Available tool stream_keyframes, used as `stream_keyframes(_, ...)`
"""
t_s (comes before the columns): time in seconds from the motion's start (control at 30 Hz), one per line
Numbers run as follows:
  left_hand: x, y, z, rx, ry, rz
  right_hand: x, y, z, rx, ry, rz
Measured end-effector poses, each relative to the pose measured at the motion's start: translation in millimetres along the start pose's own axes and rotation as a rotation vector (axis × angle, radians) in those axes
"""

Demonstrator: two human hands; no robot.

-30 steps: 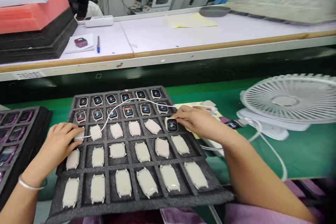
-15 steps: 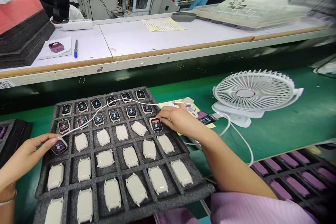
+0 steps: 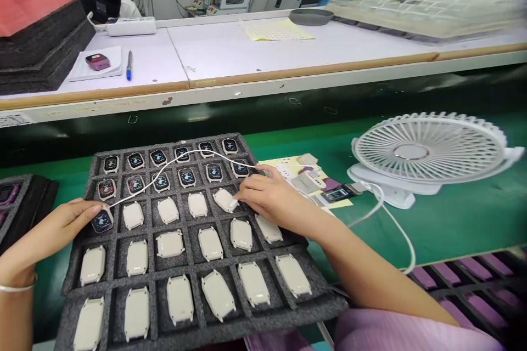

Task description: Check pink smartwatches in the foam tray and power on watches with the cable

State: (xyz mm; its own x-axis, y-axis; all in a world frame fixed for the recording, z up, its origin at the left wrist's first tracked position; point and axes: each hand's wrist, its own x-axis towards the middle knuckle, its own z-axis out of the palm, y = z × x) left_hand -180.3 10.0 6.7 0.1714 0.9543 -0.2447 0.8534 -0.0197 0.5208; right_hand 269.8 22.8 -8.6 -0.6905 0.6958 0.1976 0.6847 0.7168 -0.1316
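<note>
My left hand [image 3: 68, 225] pinches a smartwatch [image 3: 102, 221] with a lit screen at the left end of the tray's third row. A white cable [image 3: 162, 173] runs from that watch, in an arc over the tray, to behind my right hand. My right hand [image 3: 274, 194] is closed on a small white charging-cable end [image 3: 234, 204], which meets a face-down pale smartwatch [image 3: 224, 199] in the same row. The dark foam tray [image 3: 154, 283] holds several watches: lit screens up in the back rows, pale backs up in the front rows. My right hand hides the row's right-end compartment.
A white fan [image 3: 428, 148] stands right on the green bench. Beside my right hand lie yellow paper [image 3: 284, 164] and a small device with a screen [image 3: 340, 193]. Trays of purple pieces [image 3: 492, 312] sit lower right. A raised shelf [image 3: 222, 60] holds foam stacks [image 3: 37, 55] and a pen [image 3: 129, 66].
My right hand has moved left and down from the lit watch at the row's right end to the face-down one beside it. My left hand keeps its hold. The view has shifted slightly.
</note>
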Motion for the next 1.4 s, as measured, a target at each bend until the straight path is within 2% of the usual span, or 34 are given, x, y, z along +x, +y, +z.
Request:
stream_keyframes(0.2,-3.2,11.6,0.3,0.033,-0.013,0.079,7.0,1.5,-3.8,0.222,-0.057,0.011)
stream_keyframes(0.37,-7.5,21.2,-0.9,0.051,-0.031,0.115,16.9,12.4,15.3,0.077,-0.038,0.062)
stream_keyframes(0.6,-6.7,14.3,2.0,0.071,-0.019,0.135,17.7,12.5,36.9,-0.032,0.02,0.058)
stream_keyframes(0.87,-4.7,9.4,5.4,0.091,-0.005,0.139,4.5,-7.6,28.6,-0.083,0.044,0.229)
stream_keyframes(1.03,-0.9,4.2,6.8,0.062,-0.002,0.097,3.1,-9.8,27.1,-0.057,0.037,0.298)
stream_keyframes(1.27,-0.9,3.6,7.6,0.029,-0.013,0.054,8.2,-8.5,28.1,0.088,0.174,0.262)
stream_keyframes(1.4,0.2,4.2,7.3,0.033,-0.011,0.066,9.3,-10.2,29.1,0.07,0.164,0.247)
